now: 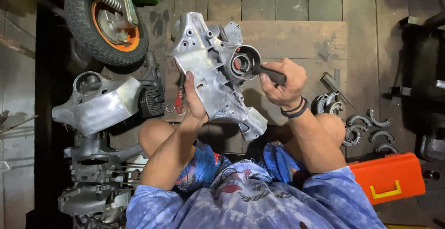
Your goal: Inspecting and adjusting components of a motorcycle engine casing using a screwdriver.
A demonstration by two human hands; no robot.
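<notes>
Fingers of left hand [193, 100] wrap the casing [214, 73] edge from below; right hand [282, 83] is fisted round a dark tool [269, 74] poked into the casing's round bore. Casing is held up over the knees, above a board [301, 38]. Looks heavy, rigid cast metal, smooth and likely greasy: grip by flanges, not thin lugs. Wheel [105, 25] upper left, orange toolbox [387, 177] right.

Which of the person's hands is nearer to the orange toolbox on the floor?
The right hand. It grips a dark tool up and left of the orange toolbox, while the left hand holds the metal casing farther left, across the person's knees.
</notes>
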